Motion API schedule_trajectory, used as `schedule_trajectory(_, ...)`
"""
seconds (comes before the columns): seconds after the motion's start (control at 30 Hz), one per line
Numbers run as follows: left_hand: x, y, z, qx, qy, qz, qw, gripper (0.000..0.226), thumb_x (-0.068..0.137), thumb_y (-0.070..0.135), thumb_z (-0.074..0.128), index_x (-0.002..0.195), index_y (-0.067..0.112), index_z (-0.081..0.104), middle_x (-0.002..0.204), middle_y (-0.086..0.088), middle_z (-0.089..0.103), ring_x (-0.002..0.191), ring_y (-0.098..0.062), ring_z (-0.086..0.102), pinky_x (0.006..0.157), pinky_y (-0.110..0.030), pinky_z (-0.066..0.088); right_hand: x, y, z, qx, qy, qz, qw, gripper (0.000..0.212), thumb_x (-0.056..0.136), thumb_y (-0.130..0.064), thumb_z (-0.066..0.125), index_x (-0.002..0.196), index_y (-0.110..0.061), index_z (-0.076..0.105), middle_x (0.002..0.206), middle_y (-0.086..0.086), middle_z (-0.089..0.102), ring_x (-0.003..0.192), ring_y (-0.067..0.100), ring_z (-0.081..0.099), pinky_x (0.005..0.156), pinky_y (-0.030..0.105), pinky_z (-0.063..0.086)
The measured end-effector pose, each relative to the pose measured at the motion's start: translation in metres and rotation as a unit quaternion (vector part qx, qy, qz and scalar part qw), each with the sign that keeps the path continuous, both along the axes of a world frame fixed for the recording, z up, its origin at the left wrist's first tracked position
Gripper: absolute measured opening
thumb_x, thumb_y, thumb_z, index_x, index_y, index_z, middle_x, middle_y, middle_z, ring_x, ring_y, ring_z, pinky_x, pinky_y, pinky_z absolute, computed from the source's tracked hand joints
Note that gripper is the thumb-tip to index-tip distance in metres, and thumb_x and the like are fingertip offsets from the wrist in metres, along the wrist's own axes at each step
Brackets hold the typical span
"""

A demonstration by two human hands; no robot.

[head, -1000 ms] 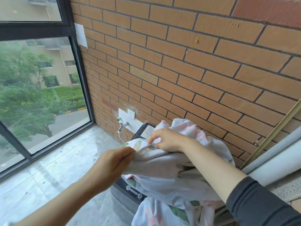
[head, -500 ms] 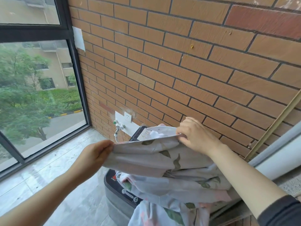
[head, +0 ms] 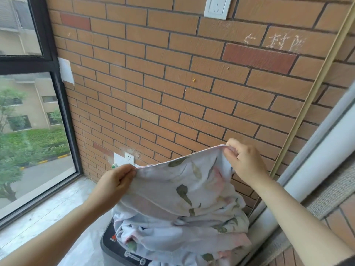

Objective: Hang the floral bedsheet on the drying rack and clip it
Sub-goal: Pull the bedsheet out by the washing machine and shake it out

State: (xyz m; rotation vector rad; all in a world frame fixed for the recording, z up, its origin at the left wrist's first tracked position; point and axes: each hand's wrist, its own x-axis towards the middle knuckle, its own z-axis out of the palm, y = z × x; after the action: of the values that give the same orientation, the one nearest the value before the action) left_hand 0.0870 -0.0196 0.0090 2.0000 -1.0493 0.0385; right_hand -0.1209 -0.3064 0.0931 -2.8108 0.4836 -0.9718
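The floral bedsheet (head: 182, 191) is white with green leaves and pink blooms. Most of it lies bunched on top of a dark washing machine (head: 111, 244) at the bottom centre. My left hand (head: 115, 181) pinches the sheet's upper hem at its left end. My right hand (head: 244, 162) pinches the same hem further right and holds it higher, so the edge stretches between them in front of the brick wall. No drying rack or clip is in view.
A brick wall (head: 172, 93) fills the view ahead, with a low socket (head: 129, 158) and a high socket (head: 217, 6). A dark-framed window (head: 34, 131) and stone sill (head: 48, 206) lie left. A white pipe (head: 315, 166) slants at the right.
Both hands have lifted the sheet's hem and spread apart along it, the right hand rising highest. The view has tilted upward, showing more wall.
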Motion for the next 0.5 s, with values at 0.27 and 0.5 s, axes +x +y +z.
schedule_trajectory(0.27,0.000,-0.030,0.064,-0.073,-0.035,-0.041,0.996,0.016,0.094,0.012,0.055,0.078,0.015,0.059,0.068,0.002,0.057,0.070,-0.006,0.051,0.060,-0.016,0.038,-0.036,0.033,0.062,0.032,-0.092,-0.121,0.988,0.042,0.089,-0.036,0.050,0.059,-0.017,0.027,0.050,0.001,0.025,0.052,0.031,0.032,0.047,0.037,0.031)
schedule_trajectory(0.5,-0.010,-0.013,0.121,-0.145,-0.056,-0.143,0.977,0.020,0.093,0.009,0.056,0.074,0.015,0.056,0.068,0.006,0.053,0.059,-0.003,0.045,0.055,-0.015,0.035,-0.089,0.101,0.102,0.003,-0.126,-0.239,0.963,0.051,0.087,-0.048,0.048,0.071,0.000,0.055,0.054,0.016,0.043,0.061,0.038,0.045,0.054,0.038,0.041)
